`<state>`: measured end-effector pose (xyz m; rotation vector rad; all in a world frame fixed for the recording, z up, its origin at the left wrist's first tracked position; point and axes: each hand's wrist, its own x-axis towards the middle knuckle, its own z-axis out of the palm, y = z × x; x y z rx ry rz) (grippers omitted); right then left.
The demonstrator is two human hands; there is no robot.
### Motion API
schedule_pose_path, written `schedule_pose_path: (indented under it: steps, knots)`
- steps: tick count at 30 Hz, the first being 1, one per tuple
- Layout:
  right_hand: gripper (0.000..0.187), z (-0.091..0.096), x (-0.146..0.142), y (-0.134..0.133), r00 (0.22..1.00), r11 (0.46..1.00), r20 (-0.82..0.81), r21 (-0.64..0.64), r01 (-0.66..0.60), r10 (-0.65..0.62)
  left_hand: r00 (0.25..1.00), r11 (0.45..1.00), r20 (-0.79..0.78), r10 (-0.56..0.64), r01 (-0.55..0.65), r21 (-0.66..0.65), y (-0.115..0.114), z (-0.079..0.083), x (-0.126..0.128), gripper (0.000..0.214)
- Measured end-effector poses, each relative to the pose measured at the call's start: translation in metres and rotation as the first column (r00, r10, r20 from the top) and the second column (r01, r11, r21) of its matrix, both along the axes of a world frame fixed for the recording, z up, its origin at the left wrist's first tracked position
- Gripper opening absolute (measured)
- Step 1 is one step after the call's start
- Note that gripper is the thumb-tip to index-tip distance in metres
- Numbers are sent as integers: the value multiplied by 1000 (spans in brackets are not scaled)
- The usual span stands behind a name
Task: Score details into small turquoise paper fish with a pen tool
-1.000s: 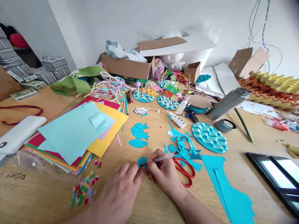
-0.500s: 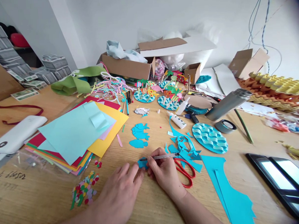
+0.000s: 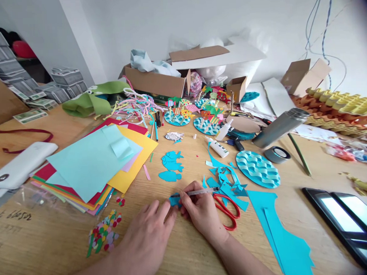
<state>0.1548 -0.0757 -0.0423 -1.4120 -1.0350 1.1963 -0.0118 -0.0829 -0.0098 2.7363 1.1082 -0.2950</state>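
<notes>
My right hand (image 3: pixel 202 213) is closed around a clear-barrelled pen (image 3: pixel 201 191), its tip down at a small blue paper piece (image 3: pixel 174 200). My left hand (image 3: pixel 149 232) lies flat on the table, its fingertips against the left and near edge of that piece. Both hands cover part of the paper, so its full outline is hidden. Just beyond lie two blue paper fish, a plain one (image 3: pixel 169 176) and one with drawn black lines (image 3: pixel 171 160). Red-handled scissors (image 3: pixel 227 212) rest right of my right hand, partly under blue paper scraps (image 3: pixel 226 182).
Stacked coloured paper (image 3: pixel 90 162) lies left, with paper confetti (image 3: pixel 104 234) nearer me. Rightward are a large blue sheet (image 3: pixel 287 238), a wavy-patterned disc (image 3: pixel 258 169), a tape roll (image 3: pixel 277 154), a metal flask (image 3: pixel 280 127) and a black-framed device (image 3: pixel 339 220). A glue bottle (image 3: pixel 219 148) lies beyond the scraps.
The pen and my right hand have shifted very slightly left over the blue piece. My left hand keeps its place.
</notes>
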Motion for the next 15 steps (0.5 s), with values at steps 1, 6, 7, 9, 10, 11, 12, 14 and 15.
schedule_pose_path:
  steps: [1, 6, 7, 9, 10, 11, 12, 14, 15]
  knots:
    - [32, 0, 0, 0, 1000, 1000, -1, 1, 0, 0, 1000, 1000, -6, -1, 1, -2, 0, 0, 0, 54]
    - [30, 0, 0, -1, 1000, 1000, 20, 4, 6, -6, 1000, 1000, 10, 8, -8, 2, 0, -2, 0, 55]
    - [29, 0, 1, -1, 1000, 1000, 23, 5, 7, -7, 1000, 1000, 18, 9, -9, 7, 0, -3, 0, 55]
    - [28, 0, 1, -2, 1000, 1000, 26, 8, 8, -9, 1000, 1000, 26, 7, -8, 14, 0, -4, 0, 53]
    - [28, 0, 1, -2, 1000, 1000, 25, 9, 7, -8, 1000, 1000, 28, 8, -8, 20, 0, -4, -1, 53]
    - [27, 0, 1, -2, 1000, 1000, 24, 10, 5, -5, 1000, 1000, 30, 6, -6, 23, 0, -4, -1, 52]
    - [27, 0, 1, -2, 1000, 1000, 23, 9, 4, -4, 1000, 1000, 29, 3, -3, 23, 0, -4, -1, 52]
    - [27, 1, 1, -1, 1000, 1000, 21, 5, 4, -4, 1000, 1000, 20, 0, 0, 22, 0, -3, -1, 52]
    - [27, 1, 1, -1, 1000, 1000, 23, 5, 3, -3, 1000, 1000, 15, 1, -2, 21, 0, -3, -1, 52]
